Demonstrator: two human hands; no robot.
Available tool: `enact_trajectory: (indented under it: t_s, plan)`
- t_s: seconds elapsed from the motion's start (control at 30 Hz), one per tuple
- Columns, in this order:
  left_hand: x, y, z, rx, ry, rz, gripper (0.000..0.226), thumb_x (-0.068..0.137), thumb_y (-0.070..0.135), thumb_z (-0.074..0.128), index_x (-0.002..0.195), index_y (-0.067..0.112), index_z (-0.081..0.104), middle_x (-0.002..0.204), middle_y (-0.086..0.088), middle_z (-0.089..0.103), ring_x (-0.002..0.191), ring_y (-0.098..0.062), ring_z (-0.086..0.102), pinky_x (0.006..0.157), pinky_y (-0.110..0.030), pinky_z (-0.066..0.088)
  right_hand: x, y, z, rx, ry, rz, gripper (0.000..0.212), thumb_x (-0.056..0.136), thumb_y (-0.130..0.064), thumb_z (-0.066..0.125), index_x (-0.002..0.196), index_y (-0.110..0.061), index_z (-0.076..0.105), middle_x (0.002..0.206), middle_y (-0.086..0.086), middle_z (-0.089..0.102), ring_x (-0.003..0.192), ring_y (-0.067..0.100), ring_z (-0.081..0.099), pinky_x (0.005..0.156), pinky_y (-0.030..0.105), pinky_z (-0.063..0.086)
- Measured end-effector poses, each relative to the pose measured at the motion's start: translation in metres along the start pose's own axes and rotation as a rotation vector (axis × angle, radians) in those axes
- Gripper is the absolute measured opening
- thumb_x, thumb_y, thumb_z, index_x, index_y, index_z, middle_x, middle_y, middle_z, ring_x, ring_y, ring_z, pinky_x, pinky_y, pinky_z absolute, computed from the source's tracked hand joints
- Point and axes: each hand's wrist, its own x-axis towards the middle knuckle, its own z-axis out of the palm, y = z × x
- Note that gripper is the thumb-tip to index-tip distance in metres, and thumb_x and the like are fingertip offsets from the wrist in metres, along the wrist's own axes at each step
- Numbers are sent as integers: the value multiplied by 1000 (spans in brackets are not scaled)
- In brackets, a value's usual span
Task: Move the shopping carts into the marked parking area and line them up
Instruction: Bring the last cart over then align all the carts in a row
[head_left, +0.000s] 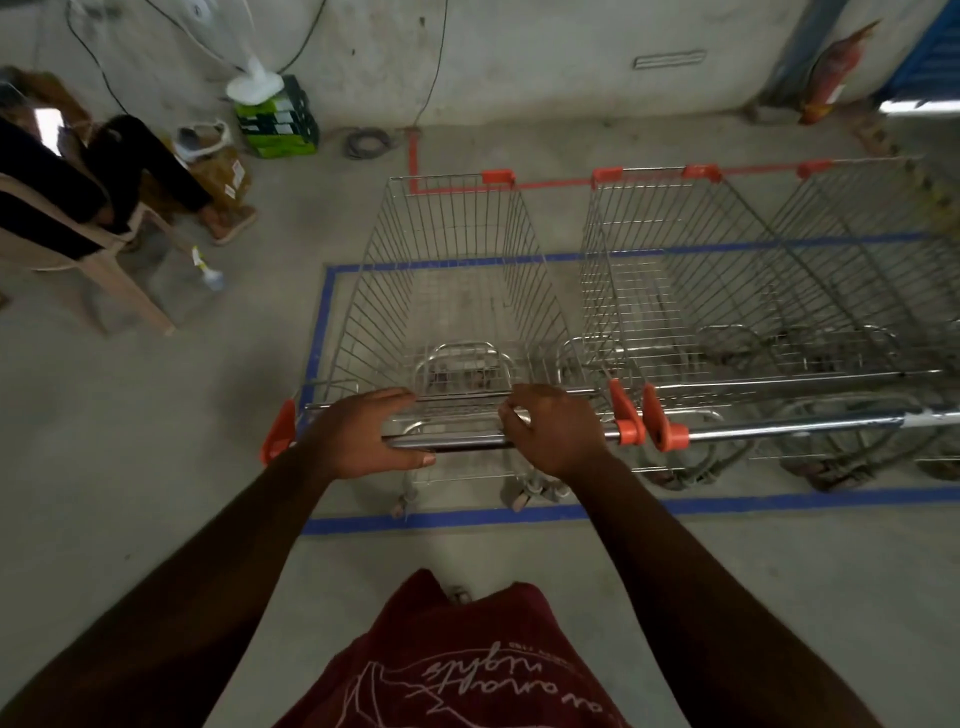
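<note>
A wire shopping cart (447, 291) with orange corner caps stands in front of me, inside the left end of a blue tape rectangle (319, 332) on the concrete floor. Its chrome handle bar (457, 441) runs across under my hands. My left hand (363, 436) lies over the bar with fingers spread loosely and the thumb below it. My right hand (553, 428) is closed around the bar. A second cart (691, 270) stands right beside it, and a third (862, 280) further right, all facing the wall.
A red tape line (415, 161) runs on the floor beyond the carts. A seated person on a plastic chair (78, 244) is at the left, with bags, a green crate (278, 122) and a white fan near the wall. A fire extinguisher (831, 78) leans at the far right.
</note>
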Motion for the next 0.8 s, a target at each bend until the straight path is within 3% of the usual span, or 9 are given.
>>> enact_trajectory:
  t_s: [0.07,0.2,0.33,0.4,0.43,0.5,0.57,0.67,0.8]
  plan:
    - [-2,-4,1,-115,98,41,86,74,84,63,144,34,53,149,11,53,136,-7,50,113,-42,44,-8,-2,-1,52,50,25,46,95,-53,45,113,-23,75,120,1,75,111,26,70,93,43,54]
    - [-6,0,9,-234,301,146,49,91,54,63,131,26,65,133,7,65,124,-10,60,102,-44,51,-23,-3,-21,162,189,54,35,97,-37,57,116,-16,76,118,3,76,110,25,71,96,44,54]
    - [-1,35,24,-261,307,244,36,95,39,63,127,23,70,126,8,69,117,-8,64,96,-40,54,-39,-1,-47,215,297,64,26,98,-27,63,118,-18,76,123,-5,75,117,13,68,118,16,26]
    - [3,64,32,-276,251,291,36,96,37,64,128,22,70,127,7,70,117,-7,64,98,-34,53,-51,10,-58,230,318,87,24,99,-28,62,118,-22,75,122,-10,74,117,10,67,124,36,26]
    - [5,78,37,-285,226,317,36,96,35,66,129,20,70,128,6,69,117,-7,64,99,-30,52,-57,19,-62,251,336,95,24,99,-27,62,118,-21,75,117,-9,75,113,13,69,117,44,37]
    - [10,103,49,-274,190,359,42,95,32,71,134,17,66,135,2,66,124,-9,60,106,-17,42,-69,42,-72,200,373,131,21,101,-25,60,114,-19,76,103,-3,77,94,17,71,92,38,54]
    - [16,122,64,-265,148,360,53,95,36,72,143,17,60,146,2,58,137,-10,48,114,-14,29,-79,76,-76,85,384,218,21,105,-31,58,109,-21,77,90,-3,76,79,17,69,73,33,54]
    - [30,153,85,-216,142,357,58,94,48,68,142,16,60,144,1,59,137,-13,49,116,-29,35,-90,130,-81,40,302,132,28,106,-39,53,99,-24,76,88,-7,74,79,20,69,78,42,53]
    - [59,214,117,-113,234,278,65,86,73,60,126,23,67,115,5,73,104,-15,66,94,-39,49,-92,175,-88,95,135,-147,21,107,-36,58,114,-28,76,97,-10,76,87,16,69,83,40,48]
